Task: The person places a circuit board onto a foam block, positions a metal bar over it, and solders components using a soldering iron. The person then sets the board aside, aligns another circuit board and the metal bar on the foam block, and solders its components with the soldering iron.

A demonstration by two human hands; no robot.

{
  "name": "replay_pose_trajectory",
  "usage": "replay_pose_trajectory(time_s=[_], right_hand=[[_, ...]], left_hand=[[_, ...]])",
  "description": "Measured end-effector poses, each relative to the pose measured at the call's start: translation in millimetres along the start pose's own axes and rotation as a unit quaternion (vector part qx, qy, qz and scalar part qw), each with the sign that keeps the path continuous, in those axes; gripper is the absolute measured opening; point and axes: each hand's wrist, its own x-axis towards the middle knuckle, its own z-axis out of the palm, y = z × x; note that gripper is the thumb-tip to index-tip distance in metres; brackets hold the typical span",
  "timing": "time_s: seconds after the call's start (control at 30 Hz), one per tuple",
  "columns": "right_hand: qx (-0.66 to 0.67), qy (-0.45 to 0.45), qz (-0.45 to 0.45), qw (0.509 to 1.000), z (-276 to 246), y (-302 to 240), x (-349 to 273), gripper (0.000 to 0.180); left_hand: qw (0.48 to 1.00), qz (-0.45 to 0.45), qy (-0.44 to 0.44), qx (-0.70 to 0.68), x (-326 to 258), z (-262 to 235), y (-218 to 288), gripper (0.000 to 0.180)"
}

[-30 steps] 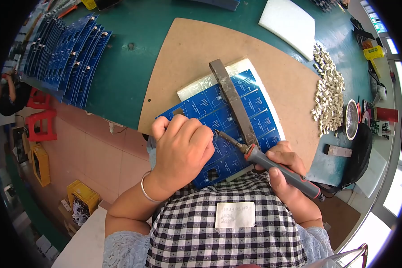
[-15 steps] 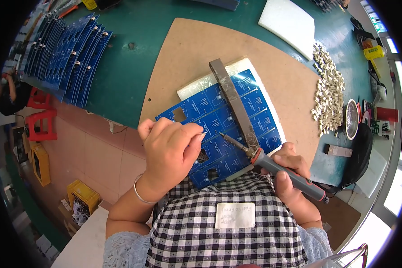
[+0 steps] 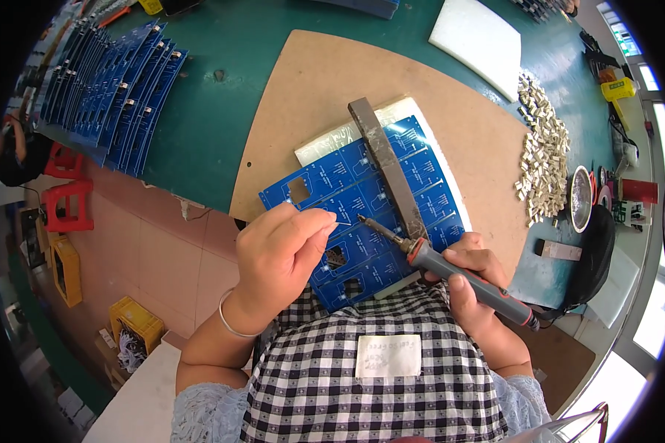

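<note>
A blue circuit board panel (image 3: 332,171) lies tilted on a pale foam slab (image 3: 325,145), with a dark bar (image 3: 390,171) across its top. In my right hand (image 3: 474,264) is a grey soldering iron (image 3: 451,272), its tip pointing left at the panel's middle. My left hand (image 3: 281,247) pinches a thin, silvery solder wire (image 3: 344,223) whose free end is close to the iron's tip. Whether wire and tip touch the board I cannot tell. My left hand hides part of the panel's left edge, and the panel's near edge reaches my checked apron (image 3: 369,399).
A brown board (image 3: 288,96) lies under the work on the green table (image 3: 207,133). Many blue panels (image 3: 118,96) stand in a row at left. On the right are a heap of small metal parts (image 3: 543,148), a metal bowl (image 3: 581,198) and a white foam sheet (image 3: 476,44).
The soldering iron's tip has shifted slightly left and up. My left hand has tilted a little, and more of the wire shows, nearer the tip. The panel has hardly moved.
</note>
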Motion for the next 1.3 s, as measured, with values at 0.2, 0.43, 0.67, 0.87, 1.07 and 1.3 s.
replay_pose_trajectory(time_s=[0.2,0.43,0.67,0.87,1.07,1.3], right_hand=[[0.036,-0.009,0.006,0.999,-8,0,-6,0.015],[0.050,0.040,0.022,0.998,-6,-1,-6,0.014],[0.032,0.002,-0.007,0.999,-6,2,0,0.019],[0.028,-0.011,0.004,1.000,-5,3,3,0.018],[-0.011,0.006,-0.009,1.000,-8,-3,1,0.019],[0.000,0.015,-0.016,1.000,-5,4,-2,0.017]], left_hand=[[0.999,-0.053,0.004,-0.009,-1,5,0,0.013],[0.991,0.077,-0.028,0.105,9,7,0,0.018],[0.989,0.084,-0.013,0.123,8,12,-4,0.024],[0.990,0.064,-0.052,0.114,5,11,-1,0.023],[0.991,0.069,-0.029,0.115,5,11,-4,0.023],[0.988,0.088,-0.033,0.120,7,18,-1,0.022]])
